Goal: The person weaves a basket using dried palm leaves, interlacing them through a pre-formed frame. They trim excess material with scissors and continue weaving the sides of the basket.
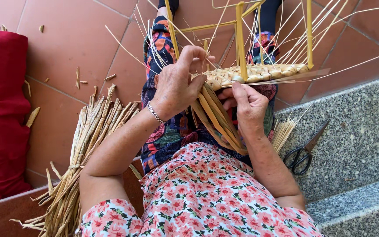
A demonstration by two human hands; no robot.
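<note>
A woven straw band runs across a yellow wooden frame resting on my knees, with thin loose straws sticking up from it. My left hand, a bracelet on its wrist, pinches the left end of the weave from above. My right hand grips a bundle of flat straw strips that hangs down from the weave toward my lap. The two hands are close together, with the strips between them.
A big bundle of dried straw lies on the tiled floor at my left. A red cushion is at the far left. Black scissors lie on the grey stone step at my right. Straw scraps dot the tiles.
</note>
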